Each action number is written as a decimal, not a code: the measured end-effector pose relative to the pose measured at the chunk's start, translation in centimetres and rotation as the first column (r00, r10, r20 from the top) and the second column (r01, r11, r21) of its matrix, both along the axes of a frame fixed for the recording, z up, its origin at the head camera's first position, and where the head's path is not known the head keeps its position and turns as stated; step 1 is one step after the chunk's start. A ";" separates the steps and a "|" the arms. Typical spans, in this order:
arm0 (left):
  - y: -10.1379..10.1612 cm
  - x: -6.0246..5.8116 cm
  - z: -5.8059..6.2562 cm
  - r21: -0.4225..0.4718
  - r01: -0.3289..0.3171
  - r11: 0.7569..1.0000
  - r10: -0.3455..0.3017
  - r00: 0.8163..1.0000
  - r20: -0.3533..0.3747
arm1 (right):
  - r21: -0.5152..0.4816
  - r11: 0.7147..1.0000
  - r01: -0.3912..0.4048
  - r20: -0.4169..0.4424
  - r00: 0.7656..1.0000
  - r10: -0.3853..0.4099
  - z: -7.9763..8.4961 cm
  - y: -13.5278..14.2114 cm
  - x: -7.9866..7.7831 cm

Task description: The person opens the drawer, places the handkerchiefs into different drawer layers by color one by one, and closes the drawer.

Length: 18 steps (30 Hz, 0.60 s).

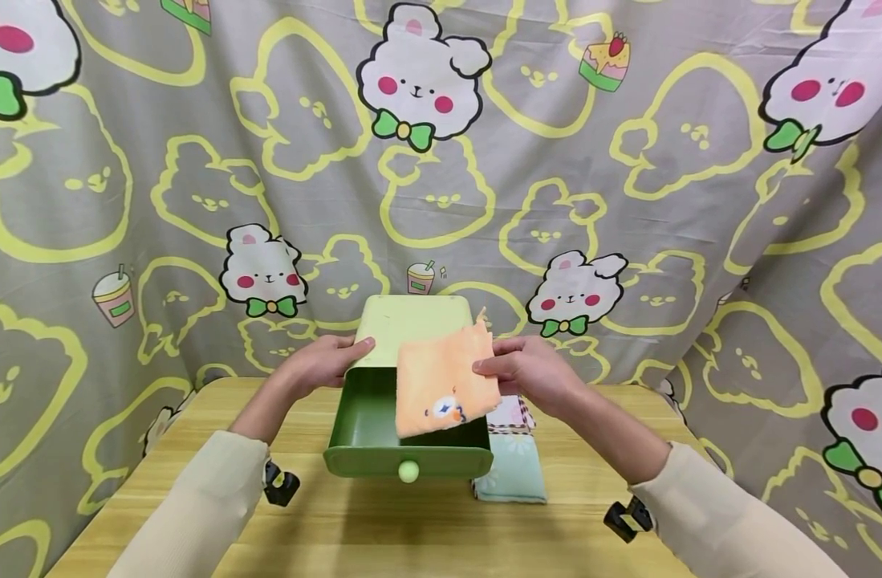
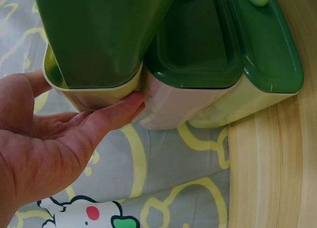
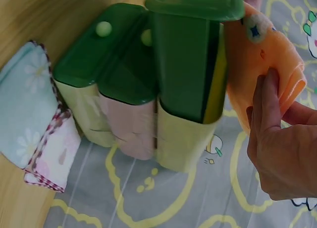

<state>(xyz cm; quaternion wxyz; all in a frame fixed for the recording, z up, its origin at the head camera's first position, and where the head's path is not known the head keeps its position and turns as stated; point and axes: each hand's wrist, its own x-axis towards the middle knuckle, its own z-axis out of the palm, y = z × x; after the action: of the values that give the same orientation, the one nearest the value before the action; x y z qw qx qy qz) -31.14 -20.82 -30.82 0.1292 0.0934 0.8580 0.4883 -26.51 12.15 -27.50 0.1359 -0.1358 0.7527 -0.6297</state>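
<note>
In the head view my right hand (image 1: 530, 373) pinches a folded orange towel (image 1: 441, 377) above the pulled-out green drawer (image 1: 364, 413). The towel has a small blue-and-white printed figure and hides part of the drawer's inside. My left hand (image 1: 325, 361) rests against the side of the pale yellow drawer casing (image 1: 404, 317), its thumb over the top edge. The left wrist view shows that hand's fingers (image 2: 119, 107) lying fairly straight along the casing. From the right wrist view, the towel hangs beside the drawer, between thumb and fingers.
Below the top casing sit a pink drawer unit (image 3: 131, 126) and a light green one (image 3: 89, 109), both closed. A pale blue folded towel (image 1: 513, 474) and a white towel with a checked edge (image 1: 511, 412) lie right of the stack. A patterned curtain (image 1: 441, 193) hangs behind the wooden table (image 1: 282, 538).
</note>
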 end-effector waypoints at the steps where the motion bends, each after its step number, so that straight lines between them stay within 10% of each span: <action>1: 0.0 0.0 0.0 0.002 -0.002 1.000 0.002 1.000 0.002 | 0.003 1.000 -0.002 -0.003 1.000 0.002 -0.2 -0.1 0.1; 18: 0.0 0.1 0.0 -0.001 0.001 1.000 -0.001 1.000 -0.017 | 0.062 0.997 -0.041 -0.007 0.999 0.042 -2.1 -1.4 0.9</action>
<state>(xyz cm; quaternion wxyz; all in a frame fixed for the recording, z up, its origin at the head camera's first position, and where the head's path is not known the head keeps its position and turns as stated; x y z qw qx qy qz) -31.02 -20.87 -30.79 0.1222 0.0977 0.8591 0.4873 -25.57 10.73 -29.57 0.1501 -0.1498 0.7694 -0.6026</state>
